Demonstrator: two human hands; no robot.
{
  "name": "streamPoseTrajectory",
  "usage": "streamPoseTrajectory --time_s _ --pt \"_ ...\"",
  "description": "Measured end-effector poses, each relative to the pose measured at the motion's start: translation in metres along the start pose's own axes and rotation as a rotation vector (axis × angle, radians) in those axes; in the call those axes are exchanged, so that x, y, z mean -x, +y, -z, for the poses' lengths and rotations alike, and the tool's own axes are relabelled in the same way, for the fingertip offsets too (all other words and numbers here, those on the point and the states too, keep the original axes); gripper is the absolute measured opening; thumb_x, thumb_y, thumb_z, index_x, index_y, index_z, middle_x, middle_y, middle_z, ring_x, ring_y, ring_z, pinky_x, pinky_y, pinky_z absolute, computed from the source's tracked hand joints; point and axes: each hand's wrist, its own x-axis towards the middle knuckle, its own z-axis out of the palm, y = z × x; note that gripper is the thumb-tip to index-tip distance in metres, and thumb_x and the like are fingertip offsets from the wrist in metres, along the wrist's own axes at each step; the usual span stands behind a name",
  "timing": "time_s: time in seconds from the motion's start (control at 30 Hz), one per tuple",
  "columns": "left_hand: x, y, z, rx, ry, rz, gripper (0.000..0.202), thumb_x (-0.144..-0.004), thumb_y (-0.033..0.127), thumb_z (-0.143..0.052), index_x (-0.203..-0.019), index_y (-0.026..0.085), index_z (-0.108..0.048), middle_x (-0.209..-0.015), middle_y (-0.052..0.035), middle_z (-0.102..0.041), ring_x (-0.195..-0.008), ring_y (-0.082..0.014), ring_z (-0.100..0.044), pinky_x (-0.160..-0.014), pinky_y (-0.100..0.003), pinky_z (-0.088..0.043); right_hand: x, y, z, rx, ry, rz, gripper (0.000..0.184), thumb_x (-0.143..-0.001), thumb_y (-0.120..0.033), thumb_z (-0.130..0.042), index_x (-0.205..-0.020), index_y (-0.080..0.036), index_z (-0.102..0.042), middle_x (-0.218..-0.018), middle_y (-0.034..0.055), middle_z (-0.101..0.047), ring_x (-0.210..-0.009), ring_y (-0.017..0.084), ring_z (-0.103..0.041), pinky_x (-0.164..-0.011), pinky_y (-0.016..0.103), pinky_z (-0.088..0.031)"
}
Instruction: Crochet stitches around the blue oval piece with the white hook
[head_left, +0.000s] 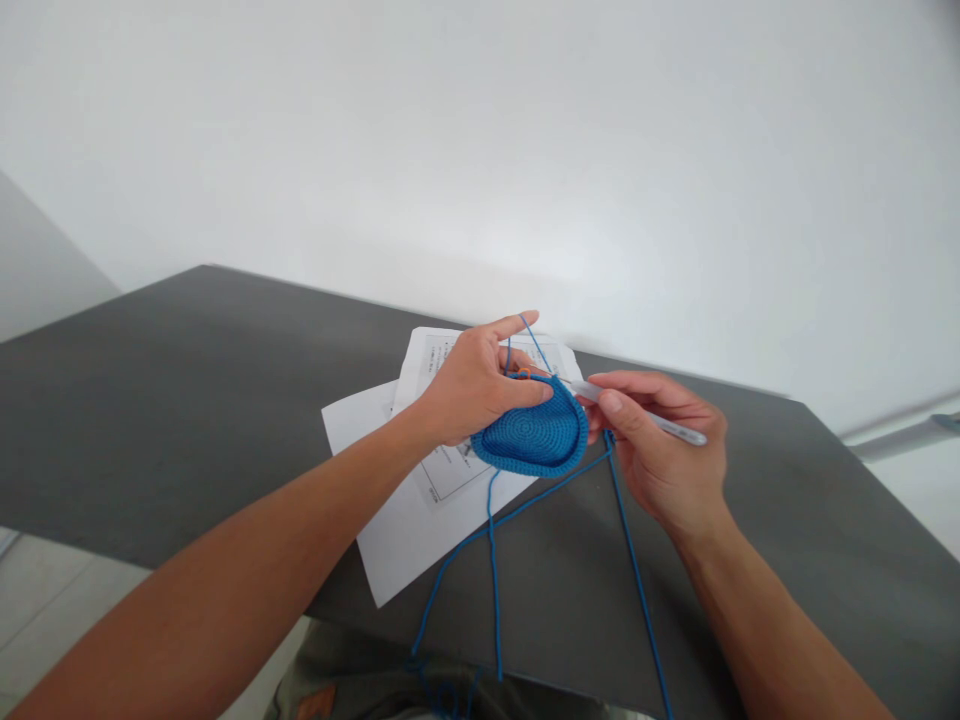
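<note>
Holds the blue crochet piece [529,430] just right of the frame's centre, gripped at its upper rim by the left hand [480,378] — presumably to steady the edge beside the orange loop [523,373]. Points the left index finger outward with blue yarn [495,590] over it, probably for tension. Grips the crochet hook [652,418] in the right hand [671,440], tip close to the rim, likely for fine control. Lets slack strands trail toward the bottom edge, apparently for easy feeding. Has printed papers [386,540] beneath on the table [225,380] — perhaps handy for reading.
</note>
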Motion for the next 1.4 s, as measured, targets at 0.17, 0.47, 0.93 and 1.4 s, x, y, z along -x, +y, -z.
streamPoseTrajectory --time_s 0.17,0.47,0.93,1.4 --pt "-0.0004 -0.0003 0.0004 0.004 -0.004 0.002 0.109 -0.063 0.01 -0.084 -0.161 0.006 -0.037 -0.076 -0.0005 -0.074 -0.063 -0.0124 -0.064 -0.056 -0.024 -0.044 0.0002 -0.0017 -0.0009 0.004 0.003 -0.005 0.018 -0.08 -0.033 -0.089 -0.095 -0.024 -0.083 -0.069 0.0001 -0.077 -0.056 0.013 -0.069 -0.056 0.026 -0.059" --pt "-0.0002 0.0004 0.0008 -0.01 -0.01 0.005 0.108 -0.064 0.011 -0.083 -0.161 0.006 -0.036 -0.076 -0.0004 -0.073 -0.065 -0.0129 -0.064 -0.057 -0.024 -0.044 0.0008 -0.0014 -0.0011 0.006 0.001 0.002 0.019 -0.079 -0.033 -0.089 -0.094 -0.024 -0.082 -0.07 0.0002 -0.078 -0.055 0.013 -0.068 -0.056 0.025 -0.06" --pt "-0.0005 0.0001 0.0011 -0.006 -0.015 0.0 0.108 -0.063 0.011 -0.083 -0.161 0.005 -0.036 -0.075 -0.0002 -0.073 -0.064 -0.0126 -0.063 -0.057 -0.024 -0.043 0.001 -0.001 -0.0009 0.018 0.0 -0.004 0.019 -0.079 -0.034 -0.089 -0.094 -0.025 -0.082 -0.071 0.0 -0.078 -0.056 0.013 -0.069 -0.056 0.026 -0.06" --pt "-0.0004 0.0023 -0.0006 0.011 -0.008 0.013 0.108 -0.062 0.008 -0.082 -0.16 0.004 -0.038 -0.073 0.0008 -0.072 -0.063 -0.012 -0.062 -0.055 -0.023 -0.042 0.001 -0.0021 0.0003 0.043 0.005 0.007 0.02 -0.078 -0.035 -0.09 -0.093 -0.024 -0.082 -0.07 0.0003 -0.077 -0.055 0.014 -0.068 -0.054 0.028 -0.059"
